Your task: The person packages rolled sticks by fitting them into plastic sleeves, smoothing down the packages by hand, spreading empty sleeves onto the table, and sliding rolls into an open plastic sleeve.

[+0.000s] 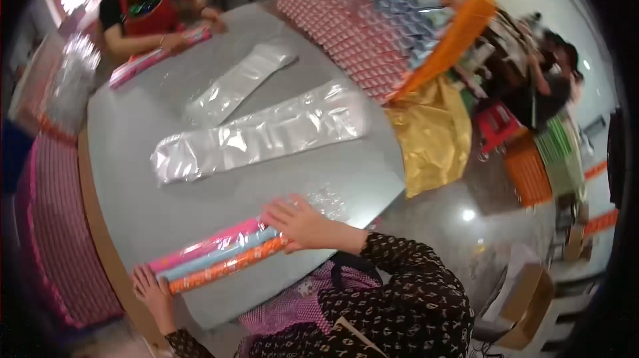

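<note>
Three rolls of patterned wrapping, pink (pixel 213 242), light blue (pixel 219 255) and orange (pixel 227 266), lie side by side near the table's front edge, inside what looks like a clear plastic sleeve. My left hand (pixel 153 295) grips their left end, thumb on the near side. Across their right end my right hand (pixel 296 225) is closed, fingers over the top. Loose clear plastic (pixel 326 202) sticks out beyond the right hand. Farther back on the table lie a wide stack of clear plastic sleeves (pixel 259 135) and a smaller stack of sleeves (pixel 249 78).
Across the grey table (pixel 126 191), a person in a red apron (pixel 143 22) handles a pink roll pack (pixel 140 68). Many wrapped rolls (pixel 353 28) are piled at the back right, beside gold sheeting (pixel 432 138). A pink-edged stack (pixel 66 225) stands left; a cardboard box (pixel 529 305) right.
</note>
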